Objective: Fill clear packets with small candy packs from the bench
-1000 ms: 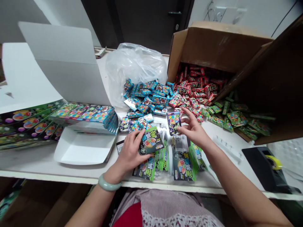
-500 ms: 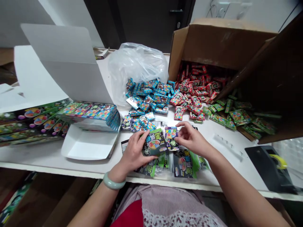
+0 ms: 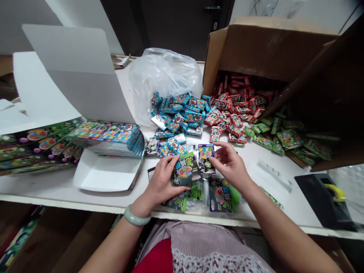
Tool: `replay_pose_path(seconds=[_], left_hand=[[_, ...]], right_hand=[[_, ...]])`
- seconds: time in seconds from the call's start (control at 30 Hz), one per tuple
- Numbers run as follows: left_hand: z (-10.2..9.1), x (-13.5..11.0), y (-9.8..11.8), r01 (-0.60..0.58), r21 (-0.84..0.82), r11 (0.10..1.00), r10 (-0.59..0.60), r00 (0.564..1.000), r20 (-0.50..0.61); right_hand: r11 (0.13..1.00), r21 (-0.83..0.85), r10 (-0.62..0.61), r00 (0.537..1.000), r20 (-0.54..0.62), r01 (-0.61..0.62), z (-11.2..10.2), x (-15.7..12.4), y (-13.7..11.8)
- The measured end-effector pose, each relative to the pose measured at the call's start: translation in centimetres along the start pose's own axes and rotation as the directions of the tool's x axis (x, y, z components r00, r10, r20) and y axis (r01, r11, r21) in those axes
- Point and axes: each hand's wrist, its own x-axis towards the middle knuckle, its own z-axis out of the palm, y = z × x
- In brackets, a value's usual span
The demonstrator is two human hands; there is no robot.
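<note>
My left hand [image 3: 162, 181], with a pale green bangle at its wrist, grips a black and green candy packet [image 3: 185, 170] between thumb and fingers. Just right of it, my right hand [image 3: 231, 163] pinches a small purple candy box [image 3: 206, 156] by its right edge. The box is upright with its printed front facing me, close beside the packet. Below both hands, more black and green packets [image 3: 220, 196] lie on the table, partly covered by my left hand and the held packet.
Behind my hands are piles of small blue boxes [image 3: 193, 117], red boxes [image 3: 236, 102] and green boxes [image 3: 288, 139]. A clear plastic bag [image 3: 165, 72] and a cardboard carton [image 3: 256, 49] stand behind them. Left is an open white display box [image 3: 105, 174]; right, a tape dispenser [image 3: 321, 197].
My right hand and the purple box have shifted slightly up and away from me. A green packet now shows beside my right forearm. My left hand keeps its grip on the packet.
</note>
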Motion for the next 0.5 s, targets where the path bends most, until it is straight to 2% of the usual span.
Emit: replay_pose_path(seconds=[0.07, 0.23, 0.4, 0.5], left_hand=[[0.2, 0.2, 0.3, 0.011, 0.001, 1.0, -0.011, 1.0, -0.017], [0.4, 0.2, 1.1, -0.011, 0.005, 1.0, 0.011, 1.0, 0.001], [0.1, 0.0, 1.1, 0.003, -0.006, 1.0, -0.003, 1.0, -0.002], [-0.3, -0.1, 0.5, -0.04, 0.015, 0.999, 0.04, 0.999, 0.01]], right_hand=[[0.999, -0.031, 0.024, 1.0, 0.02, -0.024, 0.3, -0.4, 0.1], [0.994, -0.066, 0.092, 0.983, 0.161, -0.083, 0.0, -0.8, 0.0], [0.996, 0.008, 0.086, 0.979, 0.187, -0.089, -0.4, -0.7, -0.4], [0.997, 0.007, 0.08, 0.975, 0.206, -0.083, -0.4, -0.7, -0.5]])
